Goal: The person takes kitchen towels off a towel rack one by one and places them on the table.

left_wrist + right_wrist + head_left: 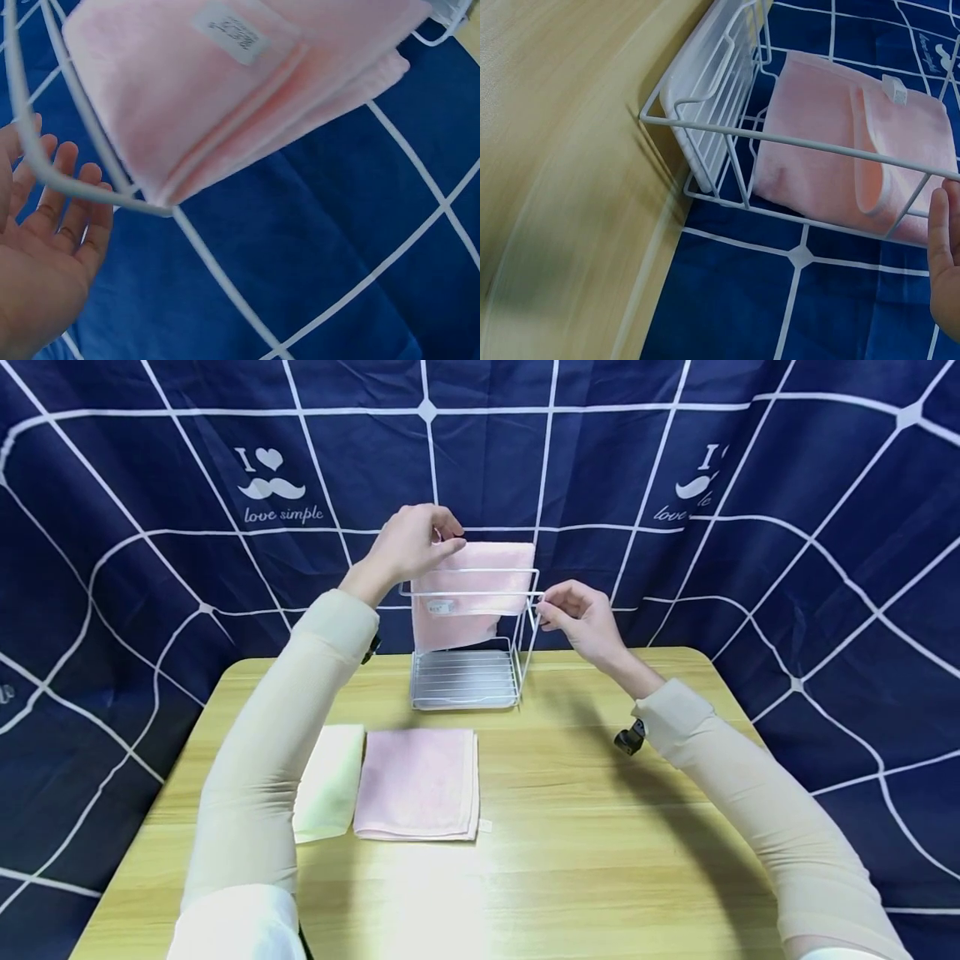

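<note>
A folded pink towel (480, 560) with a small white label hangs over the upper rails of a white wire rack (525, 652). My left hand (416, 539) is at the towel's upper left corner, and in the left wrist view its relaxed fingers (67, 195) show beyond the bent rail, beside the cloth. At the rack's upper right corner, my right hand (581, 618) pinches the wire frame. In the right wrist view, only part of that hand (946, 255) shows, at the end of the rail.
A grey-white drip tray (465, 681) forms the rack's base near the table's back edge. In front lie a folded pink towel (420, 785) and a pale green cloth (330, 785), partly behind my left sleeve. A dark blue curtain with white lines (600, 460) surrounds the wooden table (600, 860).
</note>
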Available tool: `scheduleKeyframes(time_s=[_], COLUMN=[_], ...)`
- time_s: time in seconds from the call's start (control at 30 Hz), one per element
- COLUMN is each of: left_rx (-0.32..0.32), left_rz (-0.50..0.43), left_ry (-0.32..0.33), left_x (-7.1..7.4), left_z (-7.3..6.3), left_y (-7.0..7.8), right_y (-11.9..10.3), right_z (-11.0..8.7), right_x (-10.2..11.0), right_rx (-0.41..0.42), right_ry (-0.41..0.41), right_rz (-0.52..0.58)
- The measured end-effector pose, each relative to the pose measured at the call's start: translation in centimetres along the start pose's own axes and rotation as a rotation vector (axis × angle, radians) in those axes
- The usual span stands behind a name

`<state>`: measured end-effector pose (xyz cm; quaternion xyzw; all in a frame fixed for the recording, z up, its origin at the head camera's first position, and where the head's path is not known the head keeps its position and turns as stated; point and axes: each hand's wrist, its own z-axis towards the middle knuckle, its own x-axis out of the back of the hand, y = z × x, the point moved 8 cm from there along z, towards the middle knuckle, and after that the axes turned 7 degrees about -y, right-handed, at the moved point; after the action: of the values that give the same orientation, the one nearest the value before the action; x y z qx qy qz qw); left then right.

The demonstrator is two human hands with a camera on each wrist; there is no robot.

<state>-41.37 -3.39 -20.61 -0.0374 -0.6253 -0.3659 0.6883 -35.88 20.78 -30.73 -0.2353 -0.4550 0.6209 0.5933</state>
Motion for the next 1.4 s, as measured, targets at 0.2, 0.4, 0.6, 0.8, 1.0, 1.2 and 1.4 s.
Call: scheduleKeyframes(time_s=[0.2, 0.4, 0.6, 0.8, 1.0, 1.2, 1.4], left_rx=[0.054, 0.072, 0.086, 0.117, 0.17, 0.167, 0.143], left_rz=[0.067, 0.092, 0.099, 0.087, 0.04, 0.004, -0.007], left_ry=[-0.042, -0.061, -0.066, -0.053, -0.125, -0.172, -0.144], left_x=[-1.0, -1.5, -1.5, -1.3, -1.6, -1.9, -2.0], left_z=[1.3, 2.0, 2.4, 2.4, 2.3, 2.5, 2.5], left_y=[-1.2, -1.3, -1.6, -2.9, -3.9, -3.8, -3.6], right_y=[0.1, 0.1, 0.1, -0.1, -0.1, -0.2, -0.1], right_z=[-0.1, -0.2, -0.2, -0.1, -0.1, -0.1, -0.1], right_x=[0.0, 0.0, 0.0, -0.3, -0.3, -0.2, -0.2], right_rx=[0.002, 0.002, 0.006, 0.007, 0.002, 0.003, 0.0], right_ry=[0.004, 0.004, 0.007, -0.001, -0.001, -0.001, -0.001], right_rz=[-0.002, -0.009, -0.011, -0.006, -0.023, -0.025, -0.018])
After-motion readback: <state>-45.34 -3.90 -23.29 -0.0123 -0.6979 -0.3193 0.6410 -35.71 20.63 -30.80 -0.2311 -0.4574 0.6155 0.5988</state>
